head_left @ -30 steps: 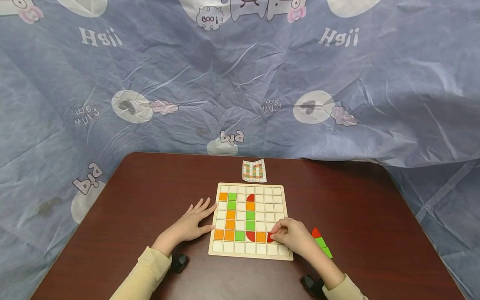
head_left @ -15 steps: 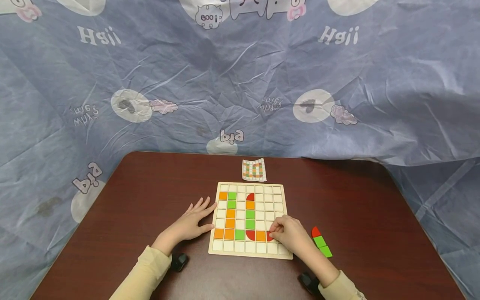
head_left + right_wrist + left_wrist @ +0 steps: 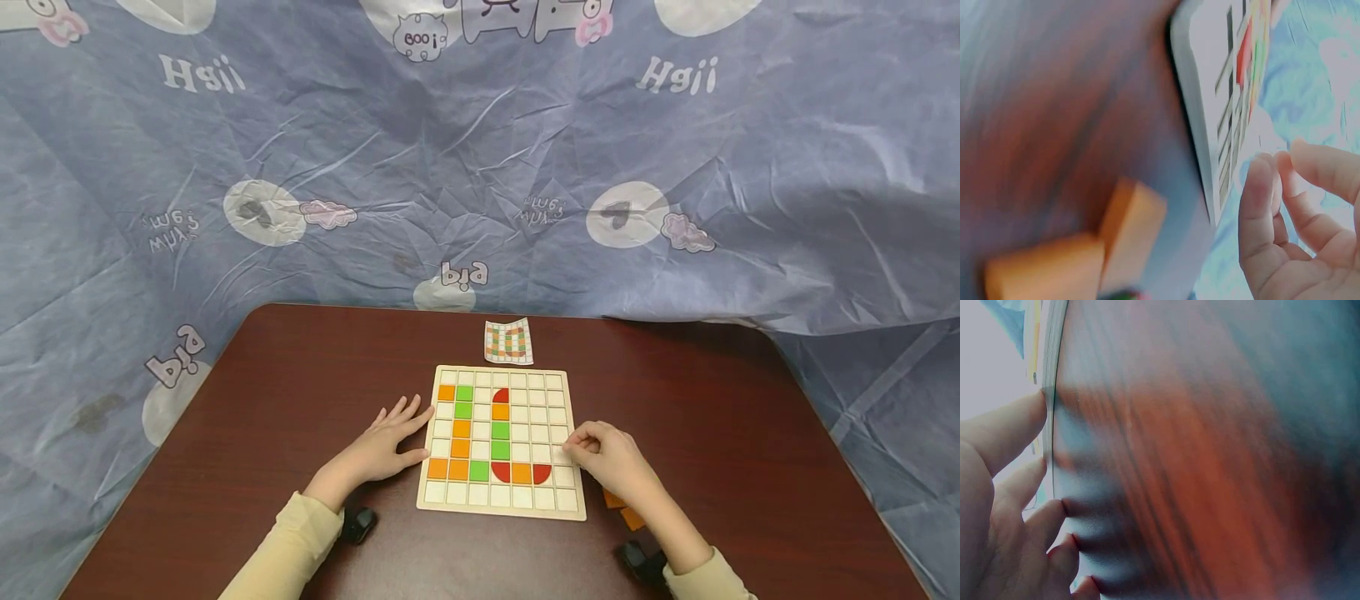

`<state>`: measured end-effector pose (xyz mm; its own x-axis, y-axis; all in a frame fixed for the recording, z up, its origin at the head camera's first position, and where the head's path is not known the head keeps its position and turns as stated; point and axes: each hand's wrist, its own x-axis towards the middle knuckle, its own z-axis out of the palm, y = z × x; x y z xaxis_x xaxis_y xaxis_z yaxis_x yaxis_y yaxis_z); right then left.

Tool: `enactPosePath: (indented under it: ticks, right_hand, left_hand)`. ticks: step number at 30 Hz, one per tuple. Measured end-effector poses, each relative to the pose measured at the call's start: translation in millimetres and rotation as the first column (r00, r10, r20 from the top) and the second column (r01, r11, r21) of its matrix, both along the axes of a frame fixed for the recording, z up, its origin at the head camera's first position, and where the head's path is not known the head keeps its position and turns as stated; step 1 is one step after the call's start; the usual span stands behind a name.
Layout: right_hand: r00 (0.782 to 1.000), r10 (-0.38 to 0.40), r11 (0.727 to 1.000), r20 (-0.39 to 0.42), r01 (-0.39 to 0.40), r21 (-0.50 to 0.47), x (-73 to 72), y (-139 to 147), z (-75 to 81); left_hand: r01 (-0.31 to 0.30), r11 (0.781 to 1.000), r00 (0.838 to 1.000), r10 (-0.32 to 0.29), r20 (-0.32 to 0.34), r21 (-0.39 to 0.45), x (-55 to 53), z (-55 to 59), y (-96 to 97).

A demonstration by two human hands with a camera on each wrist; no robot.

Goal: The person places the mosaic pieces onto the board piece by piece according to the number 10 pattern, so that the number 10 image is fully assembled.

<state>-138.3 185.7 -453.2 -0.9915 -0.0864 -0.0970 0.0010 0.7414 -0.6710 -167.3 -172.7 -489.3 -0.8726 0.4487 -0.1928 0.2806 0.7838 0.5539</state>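
A square wooden grid board (image 3: 555, 505) lies on the table. Orange, green and red tiles fill some of its cells. My left hand (image 3: 382, 450) lies spread on the table, with fingertips against the board's left edge; the left wrist view shows this edge contact too. The right hand (image 3: 611, 458) hovers over the board's right edge, fingers loosely curved and nothing visible between them. In the board's second-lowest row sits a red quarter-round tile (image 3: 542, 474), beside an orange square tile (image 3: 522, 473). Two orange tiles (image 3: 1132, 234) lie on the table, partly behind the right forearm.
A small pattern card (image 3: 508, 342) lies behind the board. Dark wrist devices show at the left (image 3: 358, 526) and right (image 3: 641, 562) forearms. A printed blue-grey cloth (image 3: 480, 167) hangs behind the brown table (image 3: 337, 358).
My right hand has let go of the red quarter-round tile and moved right, off its cell. Its forearm now covers the red and green loose tiles; orange ones have come into view. The left hand stays.
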Motion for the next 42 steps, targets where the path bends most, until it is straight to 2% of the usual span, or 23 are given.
enactPosePath:
  ticks: [9, 18, 22, 30, 42]
  right_hand:
    - [0.994, -0.039, 0.999, 0.099, 0.040, -0.007, 4.3, 45.8, 9.9]
    - [0.990, -0.081, 0.997, 0.117, 0.081, 0.006, 16.1, 77.4, 0.1]
    - [0.981, -0.107, 0.994, 0.163, 0.109, 0.000, 20.6, 82.8, -3.5]
    - [0.971, -0.133, 0.991, 0.198, 0.128, 0.037, 22.6, 83.6, -12.9]
    - [0.974, -0.141, 0.987, 0.177, 0.125, 0.098, 26.2, 77.0, -13.2]
  left_hand:
    - [0.003, 1.000, 1.000, -0.003, -0.005, 0.000, -0.5, 0.3, -0.1]
    - [0.004, 1.000, 1.000, -0.004, -0.004, 0.003, 0.3, 1.0, 0.0]
    - [0.005, 1.000, 1.000, -0.005, -0.001, 0.008, 0.8, 1.6, 0.3]
    - [0.003, 1.000, 1.000, -0.003, 0.002, 0.013, 2.6, 0.1, 0.3]
    - [0.004, 1.000, 1.000, -0.004, -0.001, 0.014, 2.3, 0.1, -0.1]
